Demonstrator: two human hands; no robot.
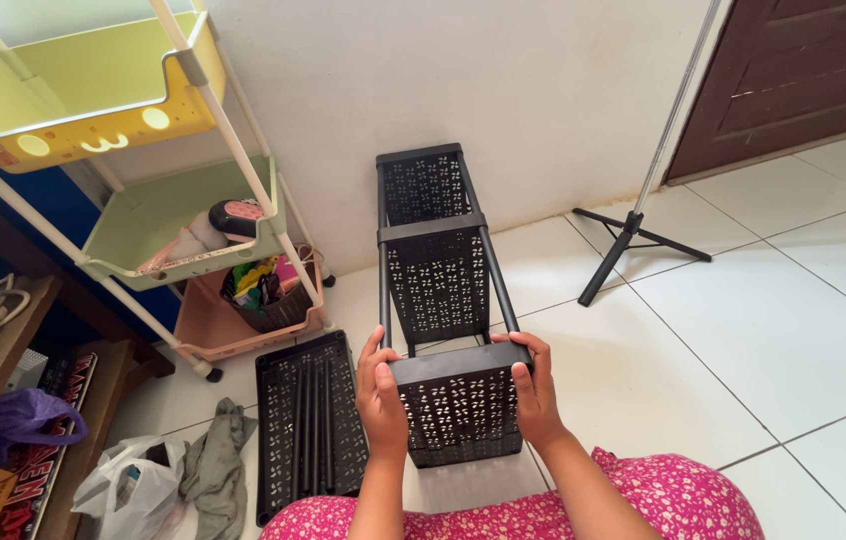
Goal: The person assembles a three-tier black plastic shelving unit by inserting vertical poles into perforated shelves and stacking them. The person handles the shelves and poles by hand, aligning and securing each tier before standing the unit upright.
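Note:
A black perforated plastic shelf rack (438,270) lies on its side on the white tiled floor, its far end against the wall. My left hand (380,395) grips the left edge of its nearest tray (458,405). My right hand (533,390) grips the right edge of that same tray. Thin black poles join the three trays. A loose black perforated tray (283,440) lies flat on the floor to the left, with several black poles resting in it.
A wheeled cart (193,200) with yellow, green and pink tiers stands at the left, holding small items. A tripod stand (633,235) rises near the brown door (803,70). A grey cloth (218,465), white plastic bag (133,485) and wooden shelves (3,350) sit at lower left.

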